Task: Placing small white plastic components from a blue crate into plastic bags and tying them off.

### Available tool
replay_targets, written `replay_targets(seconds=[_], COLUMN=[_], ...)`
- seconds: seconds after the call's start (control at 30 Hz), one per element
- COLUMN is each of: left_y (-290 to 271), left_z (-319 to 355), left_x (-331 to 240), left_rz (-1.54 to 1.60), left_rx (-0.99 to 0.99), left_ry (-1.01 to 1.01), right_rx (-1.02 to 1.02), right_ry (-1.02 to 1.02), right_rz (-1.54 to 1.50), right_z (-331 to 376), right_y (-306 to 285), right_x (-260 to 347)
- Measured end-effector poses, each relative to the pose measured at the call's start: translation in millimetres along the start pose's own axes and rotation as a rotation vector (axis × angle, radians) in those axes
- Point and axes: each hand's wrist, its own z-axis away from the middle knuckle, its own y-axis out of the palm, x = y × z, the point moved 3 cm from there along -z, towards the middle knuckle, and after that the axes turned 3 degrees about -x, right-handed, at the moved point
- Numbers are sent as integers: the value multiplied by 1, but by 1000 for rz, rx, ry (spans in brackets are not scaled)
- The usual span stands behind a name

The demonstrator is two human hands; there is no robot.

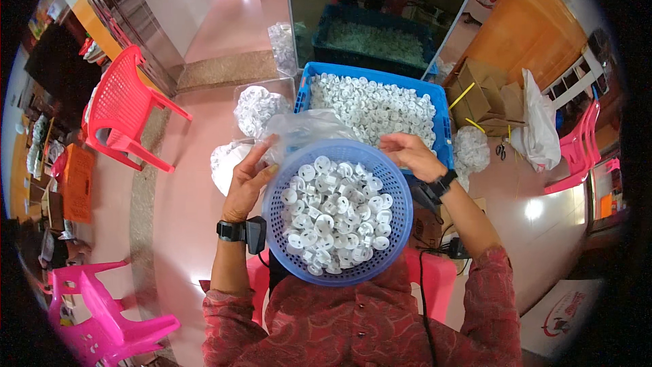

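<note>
Hands sit at the far rim of my basket (337,212), which rests on my lap, full of white plastic caps (334,214). My left hand (249,180) is curled, fingers pinching the edge of a clear bag (302,130) just beyond the rim. My right hand (409,154) is half closed over the far right rim; I cannot tell whether it holds a cap. Straight ahead, touching the basket's far side, a blue crate (441,126) of the same caps blocks forward reach. Filled bags (257,110) lie left of it on the floor. A red chair (125,112) stands well left, cardboard boxes (485,95) right. Open floor lies to my left.
</note>
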Motion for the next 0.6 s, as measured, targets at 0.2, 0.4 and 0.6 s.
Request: replay_targets(seconds=[0.2, 0.4, 0.6], left_y=[-2, -5, -6], left_z=[3, 2, 6], left_x=[4, 4, -6], left_rz=[-19, -113, -163], left_rx=[-18, -28, -27], left_ry=[54, 13, 30], right_rx=[254, 237, -74], right_ry=[62, 54, -330], right_rz=[30, -18, 12], right_z=[-43, -44, -13], right_y=[39, 37, 17], right_x=[0, 4, 49])
